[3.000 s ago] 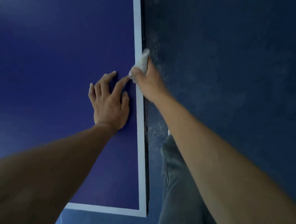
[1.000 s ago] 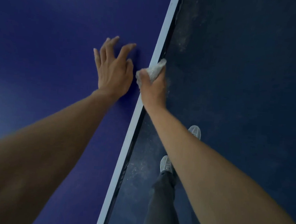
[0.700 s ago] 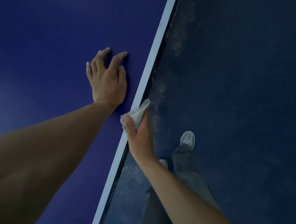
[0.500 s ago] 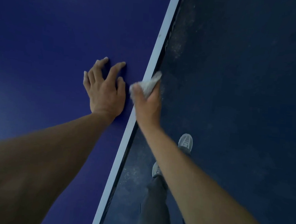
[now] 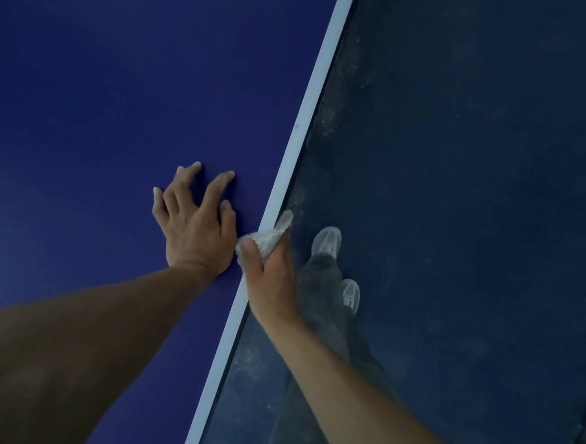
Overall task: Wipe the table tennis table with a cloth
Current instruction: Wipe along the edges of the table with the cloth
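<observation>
1. Table. I look down on the blue top of the table (image 5: 86, 106). A white line (image 5: 301, 126) runs along its right edge, from the upper middle of the view down to the bottom.

2. Left hand. The left hand (image 5: 195, 229) lies palm down on the blue top, close to the right edge. Its fingers are spread and slightly arched, with the fingertips on the surface. The thumb points toward the white line. It holds nothing.

3. Right hand. The right hand (image 5: 271, 275) is at the right edge of the table, with its forearm reaching in from the lower right. It grips the cloth (image 5: 266, 235): the thumb presses down on top of it, and the fingers curl away over the edge. I cannot see the fingertips from here.

4. Cloth. The cloth is white and bunched into a small wad. It sits on the white line at the right edge, and one pointed end sticks out beyond the edge, ahead of the right hand. The wad lies between the two hands, just beside the base of the left thumb. I cannot tell whether it touches the left hand.

5. Surroundings. To the right of the table edge is a dark floor (image 5: 460, 163), with pale dust (image 5: 325, 117) scattered close beside the edge. Two pale shoes (image 5: 326, 241) and a grey trouser leg (image 5: 325, 292) show on the floor, just right of the right hand.
</observation>
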